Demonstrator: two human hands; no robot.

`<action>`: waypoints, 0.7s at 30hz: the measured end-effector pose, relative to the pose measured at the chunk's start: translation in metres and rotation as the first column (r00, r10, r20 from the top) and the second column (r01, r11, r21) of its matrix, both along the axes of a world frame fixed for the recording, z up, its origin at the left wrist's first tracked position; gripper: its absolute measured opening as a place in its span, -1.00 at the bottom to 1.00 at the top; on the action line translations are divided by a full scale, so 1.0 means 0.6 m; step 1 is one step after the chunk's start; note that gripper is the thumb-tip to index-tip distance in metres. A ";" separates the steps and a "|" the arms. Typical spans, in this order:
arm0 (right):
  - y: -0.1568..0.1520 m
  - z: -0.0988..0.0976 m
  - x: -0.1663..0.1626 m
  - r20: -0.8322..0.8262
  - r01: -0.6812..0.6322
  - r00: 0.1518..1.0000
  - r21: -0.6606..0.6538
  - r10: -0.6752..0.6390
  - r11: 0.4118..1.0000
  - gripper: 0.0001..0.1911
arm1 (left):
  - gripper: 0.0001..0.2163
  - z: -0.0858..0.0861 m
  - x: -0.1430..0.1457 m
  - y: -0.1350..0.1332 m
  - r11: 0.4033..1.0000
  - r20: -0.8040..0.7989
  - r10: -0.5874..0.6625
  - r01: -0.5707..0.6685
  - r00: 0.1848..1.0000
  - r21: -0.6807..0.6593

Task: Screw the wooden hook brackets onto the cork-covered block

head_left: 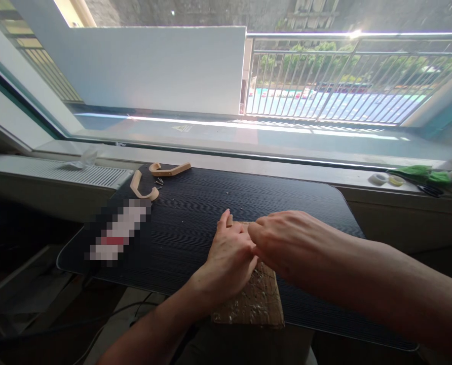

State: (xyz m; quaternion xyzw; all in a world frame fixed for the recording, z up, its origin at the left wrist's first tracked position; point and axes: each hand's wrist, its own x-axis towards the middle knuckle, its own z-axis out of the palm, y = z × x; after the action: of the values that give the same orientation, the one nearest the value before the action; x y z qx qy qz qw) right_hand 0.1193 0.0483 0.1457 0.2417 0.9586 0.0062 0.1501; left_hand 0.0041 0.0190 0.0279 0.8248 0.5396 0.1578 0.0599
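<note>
My left hand (231, 256) is closed over a pale wooden piece (229, 221), of which only a small end shows beside a fingertip. Beneath both hands lies a brown, pitted cardboard-like slab (251, 304) with shiny patches, near the table's front edge. My right hand (283, 238) is curled into a fist against the left hand's fingers; whatever it grips is hidden. Two curved pale wooden hooks (171, 170) lie at the table's back left, with several small screws (159, 181) between them.
The dark table (195, 218) stands against a window sill. A blurred-out item (121, 230) lies on its left side. On the sill at right are tape rolls (387, 179) and a green cloth (419, 173). A clear plastic bag (83, 159) rests on the radiator (59, 170).
</note>
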 end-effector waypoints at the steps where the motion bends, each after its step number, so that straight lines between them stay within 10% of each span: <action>1: 0.003 -0.005 0.006 -0.018 -0.011 1.000 0.013 0.012 1.000 -0.85 | -0.86 0.002 0.000 -0.001 1.000 0.002 0.000 0.000 1.000 0.003; 21: 0.012 -0.036 0.035 -0.176 0.007 0.984 -0.019 -0.010 1.000 -0.91 | -0.88 0.013 0.004 -0.005 1.000 -0.010 -0.016 0.016 1.000 -0.010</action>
State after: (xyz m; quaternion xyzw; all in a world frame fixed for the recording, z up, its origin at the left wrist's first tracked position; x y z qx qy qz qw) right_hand 0.1403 0.0554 0.1241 0.2442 0.9671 -0.0244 0.0672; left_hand 0.0067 0.0160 0.0354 0.8296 0.5341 0.1504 0.0624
